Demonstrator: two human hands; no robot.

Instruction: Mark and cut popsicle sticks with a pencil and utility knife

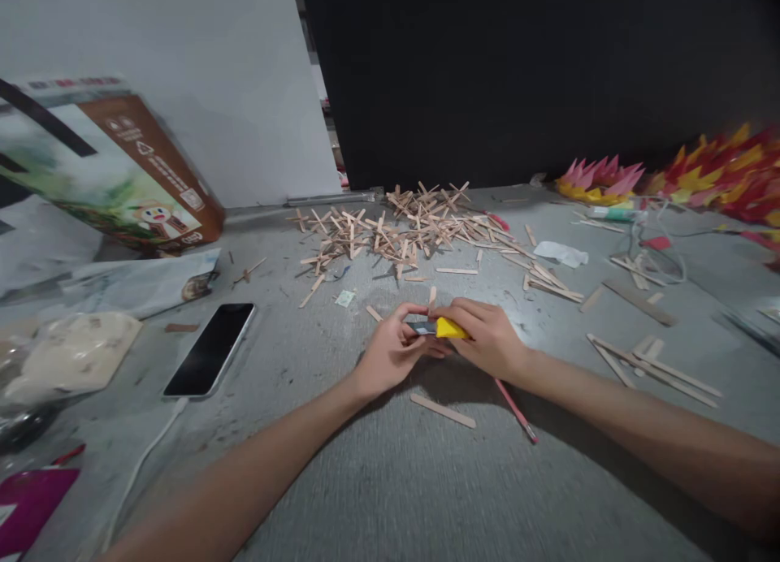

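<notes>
In front of me, my left hand [393,351] and my right hand [487,335] meet just above the table. My right hand is closed around a yellow-handled utility knife [451,328], whose grey end points toward my left fingers. A wooden craft stick [432,296] pokes up between the two hands; my left fingers are closed and appear to pinch it, its lower part hidden. Under my right wrist lies a red pencil [517,412], partly covered. Nearer to me a loose craft stick [443,411] rests flat on the table.
A heap of crossed craft sticks [390,237] spreads along the back. More sticks [655,367] lie to the right, near a crumpled tissue [561,254]. Leftward are a charging phone [210,351], plastic packets [79,351] and a printed bag [140,172]. Folded-paper pieces [719,176] stand far right.
</notes>
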